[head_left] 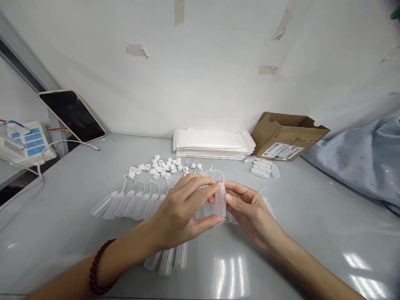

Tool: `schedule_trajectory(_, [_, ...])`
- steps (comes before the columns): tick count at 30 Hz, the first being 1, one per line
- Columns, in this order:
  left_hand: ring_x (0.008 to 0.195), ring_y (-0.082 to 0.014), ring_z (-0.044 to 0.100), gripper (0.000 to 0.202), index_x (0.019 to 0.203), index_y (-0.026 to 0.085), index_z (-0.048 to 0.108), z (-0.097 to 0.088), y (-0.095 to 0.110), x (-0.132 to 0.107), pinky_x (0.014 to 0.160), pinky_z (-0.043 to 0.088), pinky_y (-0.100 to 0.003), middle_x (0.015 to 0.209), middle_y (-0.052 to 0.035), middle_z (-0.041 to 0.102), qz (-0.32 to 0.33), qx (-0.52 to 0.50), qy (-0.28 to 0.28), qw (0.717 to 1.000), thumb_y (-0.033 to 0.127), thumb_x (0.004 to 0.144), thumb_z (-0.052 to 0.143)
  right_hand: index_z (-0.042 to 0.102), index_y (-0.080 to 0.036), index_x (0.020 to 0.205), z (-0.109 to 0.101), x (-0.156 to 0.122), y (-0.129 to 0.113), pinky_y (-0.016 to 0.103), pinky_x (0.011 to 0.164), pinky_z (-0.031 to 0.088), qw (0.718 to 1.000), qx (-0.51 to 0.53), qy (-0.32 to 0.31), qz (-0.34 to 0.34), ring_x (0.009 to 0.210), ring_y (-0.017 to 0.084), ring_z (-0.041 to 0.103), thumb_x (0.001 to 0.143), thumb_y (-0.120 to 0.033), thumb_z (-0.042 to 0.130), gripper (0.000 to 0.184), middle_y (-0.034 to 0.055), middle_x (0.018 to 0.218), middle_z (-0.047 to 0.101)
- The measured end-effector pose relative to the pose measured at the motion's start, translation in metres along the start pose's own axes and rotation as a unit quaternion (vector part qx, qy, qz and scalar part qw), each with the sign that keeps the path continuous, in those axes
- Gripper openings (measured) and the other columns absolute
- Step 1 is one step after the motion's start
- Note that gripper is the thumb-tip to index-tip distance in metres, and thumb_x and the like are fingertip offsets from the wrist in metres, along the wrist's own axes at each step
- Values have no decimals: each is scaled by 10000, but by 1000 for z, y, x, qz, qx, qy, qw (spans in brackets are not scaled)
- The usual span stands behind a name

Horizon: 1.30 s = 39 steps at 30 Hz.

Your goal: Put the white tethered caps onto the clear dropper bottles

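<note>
A small translucent plastic bottle (220, 203) stands upright between both my hands, just above the grey table (312, 233). My left hand (179, 212) pinches it from the left, thumb below and fingers at its neck. My right hand (250, 208) grips it from the right with fingers curled round it. A row of similar bottles (128, 205) with tethered caps lies flat behind my left hand. A few more bottles (167, 259) lie under my left wrist. Loose white caps (159, 166) are scattered further back.
A stack of white packets (212, 143) leans by the wall. An open cardboard box (287, 135) lies at the back right with several bottles (262, 167) before it. A phone (71, 114) leans at the back left, a white device (25, 141) beside it. Grey-blue cloth (362, 158) covers the right.
</note>
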<state>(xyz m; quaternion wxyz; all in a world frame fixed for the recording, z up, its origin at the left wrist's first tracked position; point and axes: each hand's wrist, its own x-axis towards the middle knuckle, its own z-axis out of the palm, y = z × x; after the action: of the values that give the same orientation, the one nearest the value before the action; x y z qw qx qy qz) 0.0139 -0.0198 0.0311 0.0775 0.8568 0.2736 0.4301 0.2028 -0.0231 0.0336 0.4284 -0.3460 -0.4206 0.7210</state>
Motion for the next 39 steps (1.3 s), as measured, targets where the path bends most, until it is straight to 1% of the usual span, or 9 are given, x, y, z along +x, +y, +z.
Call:
schedule_trajectory(3, [1005,-247,568,450,1228,169,468,0,0,0,865,480,-425,1071,-112,611,-15,8,-22,1000,244,834,672,707,-242,1013,0,-1,-1,372,868,506,998,-50,35,-18,907,222,705,769,-294,734,251,46,927,766])
schedule_trajectory(10, [1044,-253,522,466,1201,148,458,-9,2,3,912,451,-416,1110,-108,598,-26,25,-96,995,262,814,691,705,-216,889,4,-7,-2,370,753,550,991,-106,79,-1,762,226,725,683,-327,795,250,34,765,775])
schedule_trajectory(14, [1032,-248,491,478,1198,117,468,-17,8,-2,907,442,-399,1098,-105,584,-28,36,-119,992,270,810,700,691,-209,868,9,-11,-1,326,687,550,991,-114,60,17,678,184,707,695,-326,780,227,12,716,760])
schedule_trajectory(17, [934,-249,491,452,1196,102,481,-19,18,-11,812,457,-403,1005,-101,590,-26,70,-109,991,230,812,683,678,-211,879,13,-13,0,287,676,526,991,-121,39,46,674,158,689,702,-321,772,228,0,712,748])
schedule_trajectory(20, [819,-237,463,444,1176,95,500,-17,28,-23,704,459,-396,902,-90,572,-50,91,-93,990,206,787,684,690,-204,871,15,-15,2,259,661,493,986,-154,4,65,674,142,655,687,-294,783,224,-5,726,725])
schedule_trajectory(24, [791,-235,449,440,1075,132,525,-14,38,-38,677,471,-398,865,-72,549,-105,63,-133,983,185,697,742,690,-176,796,15,-17,10,239,593,432,954,-285,-46,75,608,120,580,736,-264,737,116,-12,661,664])
schedule_trajectory(28, [768,-227,452,440,918,176,524,-12,43,-48,649,479,-377,821,-40,542,-141,44,-154,977,135,579,802,647,-168,757,18,-20,22,223,519,401,920,-371,-80,96,528,108,545,790,-263,663,101,-36,565,587])
schedule_trajectory(33, [807,-236,469,374,927,174,547,-13,46,-55,689,479,-387,845,-40,555,-184,48,-189,964,138,626,766,643,-160,735,26,-23,28,202,478,372,885,-448,-85,94,495,93,511,810,-214,596,104,-38,559,557])
schedule_trajectory(39, [814,-251,466,314,961,152,580,-12,45,-59,698,472,-427,857,-57,558,-195,69,-221,953,130,675,708,666,-161,820,25,-25,34,208,504,375,869,-480,-88,81,534,101,505,820,-232,591,104,-23,611,595])
